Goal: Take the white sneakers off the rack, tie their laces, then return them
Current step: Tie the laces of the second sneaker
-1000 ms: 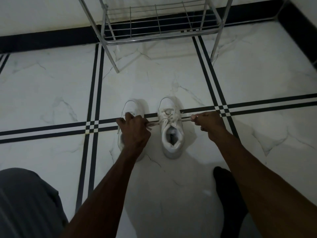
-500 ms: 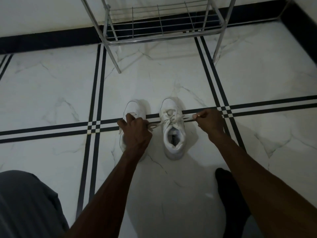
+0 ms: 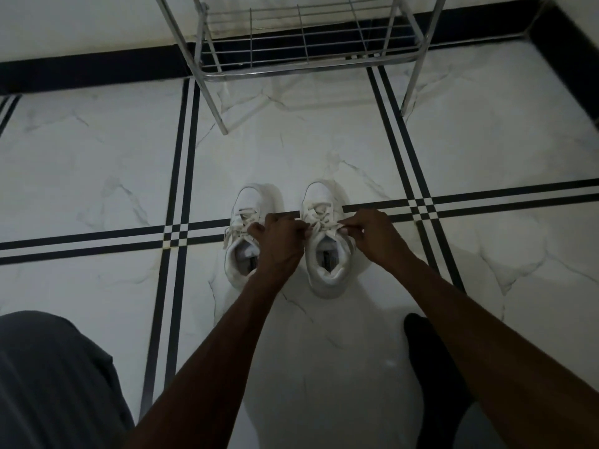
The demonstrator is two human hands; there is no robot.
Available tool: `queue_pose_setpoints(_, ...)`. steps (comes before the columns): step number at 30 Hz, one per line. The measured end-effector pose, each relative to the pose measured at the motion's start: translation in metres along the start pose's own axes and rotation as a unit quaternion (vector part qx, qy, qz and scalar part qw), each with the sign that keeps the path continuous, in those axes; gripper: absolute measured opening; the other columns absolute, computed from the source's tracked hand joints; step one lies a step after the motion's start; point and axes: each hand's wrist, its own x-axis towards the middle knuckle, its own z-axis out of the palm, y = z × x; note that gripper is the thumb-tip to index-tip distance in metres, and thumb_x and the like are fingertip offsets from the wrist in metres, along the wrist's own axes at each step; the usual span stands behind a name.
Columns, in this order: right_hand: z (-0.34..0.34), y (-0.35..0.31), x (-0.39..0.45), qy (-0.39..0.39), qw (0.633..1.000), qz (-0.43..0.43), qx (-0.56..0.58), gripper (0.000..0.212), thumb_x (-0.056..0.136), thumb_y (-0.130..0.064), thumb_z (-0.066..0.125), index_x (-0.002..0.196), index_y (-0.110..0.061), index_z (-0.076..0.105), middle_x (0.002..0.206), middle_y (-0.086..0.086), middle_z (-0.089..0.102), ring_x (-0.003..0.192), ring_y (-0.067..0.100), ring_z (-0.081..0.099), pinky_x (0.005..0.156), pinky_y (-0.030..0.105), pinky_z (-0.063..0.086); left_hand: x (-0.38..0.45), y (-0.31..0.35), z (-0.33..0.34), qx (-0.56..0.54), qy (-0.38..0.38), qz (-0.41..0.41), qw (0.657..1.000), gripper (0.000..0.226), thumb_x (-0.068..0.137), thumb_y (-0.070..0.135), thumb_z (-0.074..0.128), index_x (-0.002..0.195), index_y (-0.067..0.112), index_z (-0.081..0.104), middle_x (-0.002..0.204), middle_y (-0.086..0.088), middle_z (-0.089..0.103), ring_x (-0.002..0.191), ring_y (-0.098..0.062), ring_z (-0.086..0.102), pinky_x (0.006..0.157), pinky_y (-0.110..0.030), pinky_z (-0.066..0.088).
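Note:
Two white sneakers stand side by side on the floor, toes pointing away from me. The left sneaker (image 3: 245,222) has loose laces and is partly covered by my left hand (image 3: 278,243). Over the tongue of the right sneaker (image 3: 325,254), both hands pinch its laces (image 3: 321,225): my left hand holds one end from the left, my right hand (image 3: 372,236) holds the other from the right. The hands are close together above that shoe. The metal wire shoe rack (image 3: 301,50) stands beyond the shoes against the wall, its bottom shelf bare.
The floor is white marble tile (image 3: 486,150) with black double stripes. A black skirting runs along the wall. My grey-clad knee (image 3: 48,384) fills the lower left and my foot in a black sock (image 3: 431,367) rests at the lower right.
Both hands have come together over the right sneaker; earlier they were pulling its laces wide apart. The left sneaker is now more exposed.

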Motion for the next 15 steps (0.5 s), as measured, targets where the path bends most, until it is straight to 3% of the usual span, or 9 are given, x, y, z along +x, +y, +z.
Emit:
queue_pose_setpoints(3,0.001,0.006,0.0,0.004,0.998,-0.018,-0.061,0.016,0.083,-0.006,0.074,0.095,-0.012,0.082,0.082,0.015,0.074,0.076,0.027,0.065,0.069,0.027,0.043,-0.004,0.004,-0.004,0.073,0.032,0.009,0.997,0.017,0.091,0.018,0.064,0.09,0.023,0.08,0.096,0.003,0.075,0.108,-0.034,0.054,0.091,-0.047,0.025)
queue_pose_setpoints(7,-0.001,0.0,-0.001,0.025,0.971,-0.084,-0.223,0.021,0.067,0.004,0.07,0.078,-0.012,0.079,0.079,0.012,0.069,0.082,0.036,0.061,0.073,0.042,0.05,-0.012,0.002,-0.007,0.204,0.057,0.11,0.971,0.02,0.065,0.002,0.069,0.073,0.019,0.074,0.075,0.002,0.067,0.095,-0.034,0.059,0.085,-0.047,0.026)
queue_pose_setpoints(15,0.006,0.007,-0.01,0.023,0.948,-0.083,-0.307,0.021,0.064,0.0,0.069,0.083,-0.008,0.074,0.093,0.012,0.068,0.096,0.034,0.059,0.08,0.045,0.047,-0.011,-0.005,-0.003,0.255,0.065,0.156,0.952,0.031,0.062,0.004,0.049,0.076,0.015,0.074,0.077,-0.002,0.065,0.097,-0.035,0.058,0.083,-0.048,0.03)
